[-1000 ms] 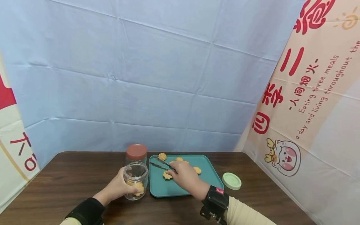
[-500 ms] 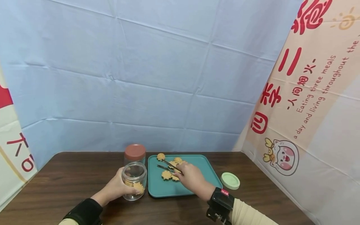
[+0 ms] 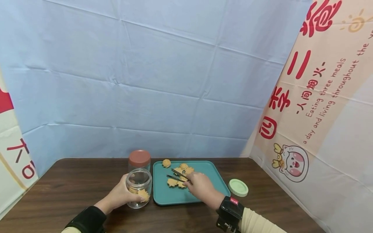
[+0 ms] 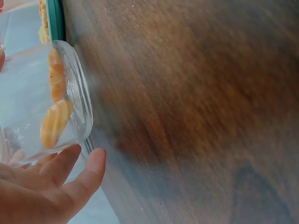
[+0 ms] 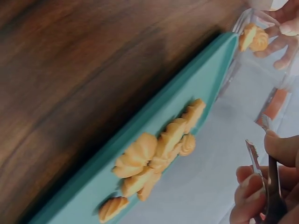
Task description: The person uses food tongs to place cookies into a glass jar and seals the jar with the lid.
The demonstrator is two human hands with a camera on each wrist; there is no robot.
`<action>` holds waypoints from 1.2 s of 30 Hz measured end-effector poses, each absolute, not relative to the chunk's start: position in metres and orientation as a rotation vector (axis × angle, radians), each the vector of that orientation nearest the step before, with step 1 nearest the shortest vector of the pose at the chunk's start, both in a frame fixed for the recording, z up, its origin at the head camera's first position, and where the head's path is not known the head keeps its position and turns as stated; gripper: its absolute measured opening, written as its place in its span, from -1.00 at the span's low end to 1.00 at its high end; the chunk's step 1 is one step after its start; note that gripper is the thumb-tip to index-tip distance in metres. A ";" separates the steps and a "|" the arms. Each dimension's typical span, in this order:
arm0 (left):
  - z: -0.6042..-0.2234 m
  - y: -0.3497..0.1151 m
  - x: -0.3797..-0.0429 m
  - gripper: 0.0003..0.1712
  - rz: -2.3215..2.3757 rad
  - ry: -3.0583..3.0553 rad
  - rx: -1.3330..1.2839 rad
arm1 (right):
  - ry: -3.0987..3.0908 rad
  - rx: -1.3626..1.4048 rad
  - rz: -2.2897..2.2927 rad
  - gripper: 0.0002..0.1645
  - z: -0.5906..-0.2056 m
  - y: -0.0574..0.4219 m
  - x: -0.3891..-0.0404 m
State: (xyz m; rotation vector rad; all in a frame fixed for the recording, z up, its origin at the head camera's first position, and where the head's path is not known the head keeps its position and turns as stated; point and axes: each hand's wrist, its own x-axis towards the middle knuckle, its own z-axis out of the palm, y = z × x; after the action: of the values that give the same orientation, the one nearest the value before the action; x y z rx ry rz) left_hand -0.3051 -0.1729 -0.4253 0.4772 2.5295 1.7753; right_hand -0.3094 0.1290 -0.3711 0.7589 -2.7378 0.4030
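Note:
My left hand [image 3: 120,193] grips a clear jar [image 3: 139,183] on its left side, thumb across the front. Several cookies [image 4: 56,123] lie at the bottom of that jar, and its mouth is uncovered. My right hand [image 3: 202,187] holds metal tongs [image 3: 181,175], their toothed tips apart with nothing between them. Below the tips, swirl-shaped cookies [image 5: 136,156] lie clustered on a teal tray [image 3: 211,176]. One cookie [image 3: 166,163] sits by itself at the tray's back left corner. In the right wrist view, fingers wrap the arms of the tongs.
Behind the open jar stands another jar with a reddish-brown lid [image 3: 140,158]. A pale green lid [image 3: 238,187] lies on the wooden table [image 3: 58,194] to the right of the tray. A light blue cloth backdrop [image 3: 163,97] hangs behind the table.
My right hand has drawn the tongs rightward and back, from the tray's left side to over the cookie cluster. My left hand keeps its grip on the jar in the same place.

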 end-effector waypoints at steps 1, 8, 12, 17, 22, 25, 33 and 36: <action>-0.425 -0.173 -0.305 0.18 1.774 2.532 0.476 | -2.742 0.750 0.393 -0.75 -0.372 0.130 -0.310; -0.423 -0.172 -0.303 0.19 1.759 2.547 0.466 | -2.757 0.710 0.347 -0.81 -0.379 0.133 -0.312; -0.422 -0.172 -0.302 0.19 1.759 2.547 0.467 | -2.784 0.708 0.361 -0.84 -0.381 0.134 -0.313; -0.422 -0.172 -0.302 0.18 1.784 2.522 0.503 | -2.813 0.684 0.382 -0.81 -0.384 0.134 -0.313; -0.423 -0.172 -0.302 0.17 1.801 2.495 0.517 | -2.823 0.658 0.355 -0.74 -0.387 0.133 -0.314; -0.424 -0.173 -0.302 0.16 1.807 2.486 0.517 | -2.833 0.644 0.324 -0.80 -0.389 0.132 -0.316; -0.424 -0.172 -0.303 0.17 1.802 2.502 0.509 | -2.866 0.597 0.254 -0.79 -0.394 0.127 -0.320; -0.425 -0.172 -0.305 0.16 1.808 2.499 0.526 | -2.873 0.585 0.234 -0.78 -0.395 0.126 -0.321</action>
State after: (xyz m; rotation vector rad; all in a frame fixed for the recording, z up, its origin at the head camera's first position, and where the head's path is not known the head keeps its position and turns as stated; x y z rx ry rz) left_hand -0.3045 -0.1723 -0.4250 0.5260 2.4988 1.8083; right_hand -0.3215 0.1262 -0.3949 0.5852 -2.8732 0.2335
